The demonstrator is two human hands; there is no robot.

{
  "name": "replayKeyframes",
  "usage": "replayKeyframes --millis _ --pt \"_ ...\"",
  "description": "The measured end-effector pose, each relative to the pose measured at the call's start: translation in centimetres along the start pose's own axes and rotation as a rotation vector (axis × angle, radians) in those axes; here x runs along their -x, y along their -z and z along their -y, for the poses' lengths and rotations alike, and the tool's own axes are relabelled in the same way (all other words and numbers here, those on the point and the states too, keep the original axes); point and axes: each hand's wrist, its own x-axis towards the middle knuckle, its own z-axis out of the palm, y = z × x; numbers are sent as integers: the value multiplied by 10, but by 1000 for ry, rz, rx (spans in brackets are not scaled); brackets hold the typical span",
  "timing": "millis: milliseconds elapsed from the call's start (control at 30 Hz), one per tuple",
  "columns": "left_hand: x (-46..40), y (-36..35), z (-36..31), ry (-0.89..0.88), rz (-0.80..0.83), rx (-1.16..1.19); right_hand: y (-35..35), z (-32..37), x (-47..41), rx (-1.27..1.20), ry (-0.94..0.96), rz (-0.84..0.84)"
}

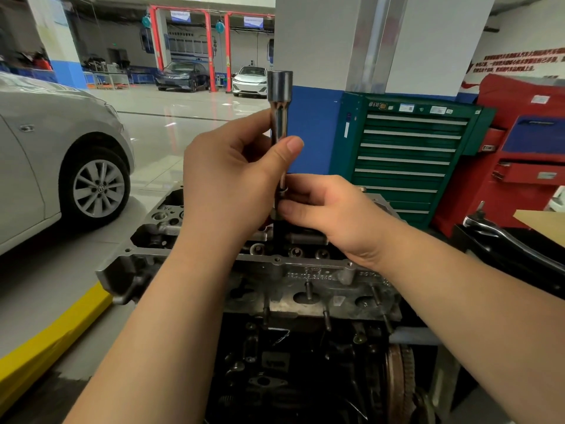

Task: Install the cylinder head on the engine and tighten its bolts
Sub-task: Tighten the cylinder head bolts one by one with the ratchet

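Observation:
The grey aluminium cylinder head (275,270) lies on top of the dark engine block (290,362) in the lower middle of the view. A chrome socket extension bar (279,96) stands upright over the middle of the head, its wide end up. My left hand (232,175) grips the bar's shaft between thumb and fingers. My right hand (330,212) pinches the bar's lower end, where a dark socket sits just above the head. What the socket sits on is hidden by my fingers.
A silver car (55,154) is parked close on the left, beside a yellow floor kerb (52,335). A green tool cabinet (409,154) and a red tool chest (519,154) stand behind the engine on the right. A white and blue pillar (321,56) rises behind the bar.

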Motion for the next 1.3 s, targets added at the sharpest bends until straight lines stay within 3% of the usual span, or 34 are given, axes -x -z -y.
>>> replayKeyframes --millis 300,500,567,633,700,767,900,1000,1100,1300 --pt "-2 2 7 170 105 424 -2 1 -4 37 -5 -81" --pt "2 -5 7 238 119 489 0 11 6 191 -4 -138" --pt "4 -9 6 236 141 470 20 13 16 314 6 -247" --pt "6 -15 5 245 153 448 55 8 30 476 0 -479" --pt "9 -20 3 260 170 434 97 -6 47 663 -80 -686" --pt "10 -24 3 271 182 421 139 -28 66 823 -266 -773" --pt "11 -24 4 293 171 413 199 -67 106 1143 -707 -724" --pt "14 -25 3 301 165 403 218 -80 127 1095 -903 -647" --pt "17 -27 0 311 178 372 221 -88 133 1164 -949 -599" --pt "21 -27 -7 342 176 318 221 -95 130 1239 -908 -678"
